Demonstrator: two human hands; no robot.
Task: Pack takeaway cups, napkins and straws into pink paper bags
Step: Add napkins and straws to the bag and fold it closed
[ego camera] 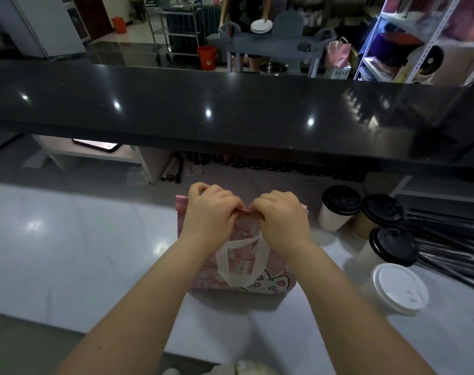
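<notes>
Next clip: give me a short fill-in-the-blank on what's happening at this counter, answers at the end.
The left hand and right hand pinch the ____ edge of the pink bag.
Right of it stand ____ cups with black lids.
The nearest cup has a ____ lid.
Missing words: top; three; white.

I see a dim picture; small lamp spots glare on the black ledge (230, 104) and the white desk (68, 239); the edges bend and blur slightly.
</notes>
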